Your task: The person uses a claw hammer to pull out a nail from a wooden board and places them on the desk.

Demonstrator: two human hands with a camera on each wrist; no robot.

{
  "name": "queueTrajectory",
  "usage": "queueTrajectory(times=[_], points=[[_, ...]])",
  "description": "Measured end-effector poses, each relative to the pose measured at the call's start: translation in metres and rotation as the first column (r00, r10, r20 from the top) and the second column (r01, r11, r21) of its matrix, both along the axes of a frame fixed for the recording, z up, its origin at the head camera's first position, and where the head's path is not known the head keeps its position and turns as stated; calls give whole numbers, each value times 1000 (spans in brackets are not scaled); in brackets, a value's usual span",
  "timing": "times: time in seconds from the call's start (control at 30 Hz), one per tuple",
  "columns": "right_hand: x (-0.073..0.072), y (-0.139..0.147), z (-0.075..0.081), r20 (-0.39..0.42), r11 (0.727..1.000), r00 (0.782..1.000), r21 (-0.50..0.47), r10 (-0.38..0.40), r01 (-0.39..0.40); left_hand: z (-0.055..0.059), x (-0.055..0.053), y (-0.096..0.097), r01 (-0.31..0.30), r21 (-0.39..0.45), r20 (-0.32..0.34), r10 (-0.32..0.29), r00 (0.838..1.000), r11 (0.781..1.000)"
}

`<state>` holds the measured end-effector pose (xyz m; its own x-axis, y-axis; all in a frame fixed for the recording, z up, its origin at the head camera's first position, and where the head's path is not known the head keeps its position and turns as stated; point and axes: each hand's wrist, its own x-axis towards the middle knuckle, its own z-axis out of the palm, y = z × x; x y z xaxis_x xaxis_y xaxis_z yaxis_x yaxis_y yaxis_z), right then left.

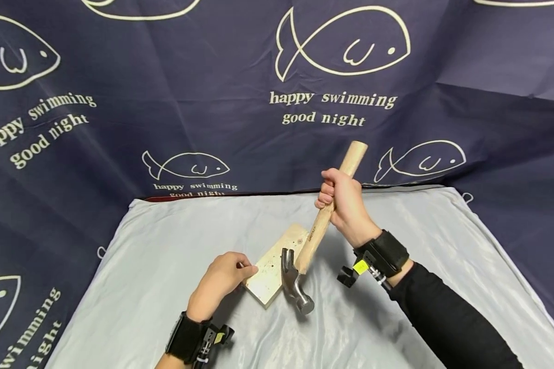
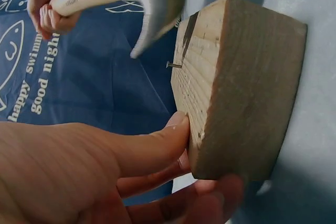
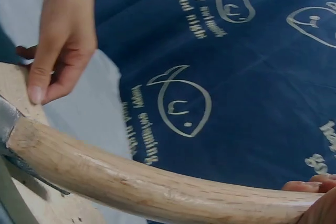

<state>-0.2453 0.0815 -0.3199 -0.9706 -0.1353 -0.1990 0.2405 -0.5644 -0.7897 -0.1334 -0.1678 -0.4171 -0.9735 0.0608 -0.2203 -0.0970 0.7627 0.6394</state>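
Observation:
My right hand (image 1: 347, 200) grips a claw hammer (image 1: 320, 229) around its pale wooden handle. The handle's end points up and away, and the steel head (image 1: 294, 284) hangs low beside the block's right edge in the head view. A pale wooden block (image 1: 270, 269) lies on the covered table. My left hand (image 1: 223, 274) holds its near left end, thumb on the top face and fingers against the side. In the left wrist view, a nail (image 2: 174, 65) sticks up from the top face, with the hammer's claw (image 2: 149, 32) apart from it.
Light grey shiny cloth (image 1: 166, 241) covers the table. Behind it hangs a dark blue curtain (image 1: 240, 102) printed with white fish and lettering. Each wrist wears a black strap (image 1: 388, 253) with a small device attached. Small dark holes mark the block's top.

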Motion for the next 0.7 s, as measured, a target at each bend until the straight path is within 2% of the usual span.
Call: queueTrajectory(times=[0.3, 0.53, 0.7], points=[[-18, -28, 0, 79, 988, 996, 143, 52, -63, -2, -3, 2, -19, 44, 7, 19, 1000, 999], [-32, -56, 3, 101, 952, 994, 298, 45, -73, -1, -5, 2, -33, 50, 13, 33, 999, 998], [-35, -68, 1, 84, 929, 995, 359, 58, -85, 0, -3, 0, -47, 48, 34, 46, 998, 998]])
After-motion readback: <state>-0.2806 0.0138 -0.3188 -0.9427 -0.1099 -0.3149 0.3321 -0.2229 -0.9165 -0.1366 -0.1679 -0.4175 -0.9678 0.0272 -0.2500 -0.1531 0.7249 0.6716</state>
